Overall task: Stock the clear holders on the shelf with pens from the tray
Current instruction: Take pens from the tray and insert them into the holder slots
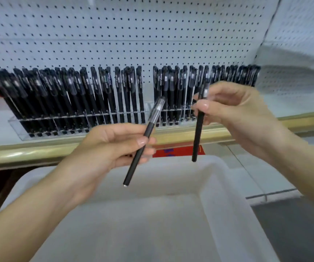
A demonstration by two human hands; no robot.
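A black pen (133, 168) is pinched between the thumb and fingers of the left hand (105, 148), tilted with its clear cap up and to the right. A second pen (197, 138) hangs almost upright from the fingertips of the right hand (235, 108), cap up as well. Both are held over the white tray (231, 193), just in front of the shelf (29, 153). Behind them, the clear holders (44, 122) carry long rows of black pens standing against the pegboard (133, 35), with a thin gap near the middle.

The step looks like the carry from tray to holder, and most of the stocking seems done. Next, each pen needs its butt end lowered into a free slot, probably at that gap, without knocking its neighbours askew.
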